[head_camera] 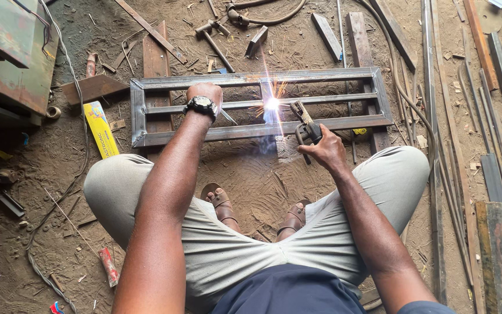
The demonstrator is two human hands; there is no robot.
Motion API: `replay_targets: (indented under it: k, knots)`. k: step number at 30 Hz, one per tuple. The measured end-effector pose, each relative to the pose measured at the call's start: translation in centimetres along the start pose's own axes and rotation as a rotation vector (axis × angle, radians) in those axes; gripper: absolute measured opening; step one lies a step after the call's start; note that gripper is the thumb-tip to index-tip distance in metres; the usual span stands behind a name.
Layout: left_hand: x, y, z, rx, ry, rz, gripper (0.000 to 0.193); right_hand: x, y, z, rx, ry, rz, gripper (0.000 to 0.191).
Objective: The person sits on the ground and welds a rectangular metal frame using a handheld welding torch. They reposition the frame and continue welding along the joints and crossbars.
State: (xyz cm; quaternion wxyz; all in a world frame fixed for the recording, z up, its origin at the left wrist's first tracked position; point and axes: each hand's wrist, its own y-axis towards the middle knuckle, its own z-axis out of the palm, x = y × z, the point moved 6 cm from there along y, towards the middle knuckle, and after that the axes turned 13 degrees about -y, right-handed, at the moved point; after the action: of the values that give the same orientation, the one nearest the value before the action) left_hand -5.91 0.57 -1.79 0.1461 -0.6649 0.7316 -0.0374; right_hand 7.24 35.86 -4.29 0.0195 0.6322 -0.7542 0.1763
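Two bare hands work over one rectangular steel frame (pixel 373 93) that lies flat on the dirt floor (pixel 251 180) just ahead of our knees. We count four long bars of dull grey square tube running its length, joined by short end pieces with mitred corners. Our left hand (pixel 204 92) rests knuckles-up on the frame's upper bars, fingers curled under so we cannot tell how tightly they grip; a black round watch (pixel 202 105) sits on that wrist. Our right hand (pixel 325 150) is wrapped around the handle of an electrode holder (pixel 306 123), its rusty clamp pointing at a white arc (pixel 272 104) with sparks, on the third bar near the frame's middle. Two brown sandals (pixel 222 200) stand on the packed, scuffed earth. Beyond the frame lies one hammer (pixel 213 39); a yellow flat box (pixel 101 129) lies to its left, and many rusted strips (pixel 495 174) are stacked along the right.
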Motion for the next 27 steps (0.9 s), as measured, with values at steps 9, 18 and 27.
replay_targets:
  k: [9, 18, 27]
  knots:
    - [0.0, 0.1, 0.3, 0.03, 0.007, -0.011, 0.024, 0.4, -0.4, -0.6, -0.028, 0.04, -0.058, 0.093]
    - [-0.2, -0.8, -0.3, 0.09, 0.031, -0.049, 0.026, 1.0, -0.8, -1.1, -0.022, 0.083, -0.071, 0.077]
    - [0.1, -0.5, -0.3, -0.037, -0.012, 0.027, 0.024, -0.2, 0.3, 0.5, -0.01, 0.074, -0.045, 0.073]
